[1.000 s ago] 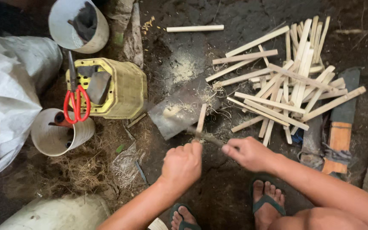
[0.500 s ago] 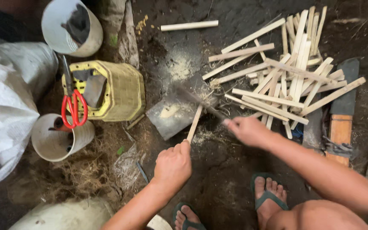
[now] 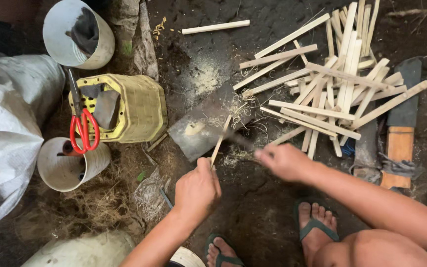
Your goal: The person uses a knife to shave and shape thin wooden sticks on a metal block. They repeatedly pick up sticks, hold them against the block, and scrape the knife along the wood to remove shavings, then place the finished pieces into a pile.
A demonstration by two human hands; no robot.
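My left hand (image 3: 197, 189) grips the lower end of a thin pale wooden stick (image 3: 220, 140), which points up and away over a flat grey block (image 3: 198, 131) on the dark ground. My right hand (image 3: 282, 161) is closed on the handle of a knife (image 3: 240, 141) whose dark, motion-blurred blade lies against the stick near its upper part. Curled shavings and pale sawdust lie around the block. A heap of several cut wooden sticks (image 3: 332, 89) spreads out beyond my right hand.
A yellow woven basket (image 3: 134, 106) with red-handled scissors (image 3: 82, 129) lies at left, between two white cylindrical containers (image 3: 82, 34) (image 3: 70, 165). White sacks (image 3: 6, 128) fill the left edge. A large cleaver (image 3: 401, 123) rests at right. My sandalled feet (image 3: 317, 222) are below.
The knife in my right hand has slid along the stick, its blade shifting over the grey block. The stick's angle has changed from nearly flat to pointing upward.
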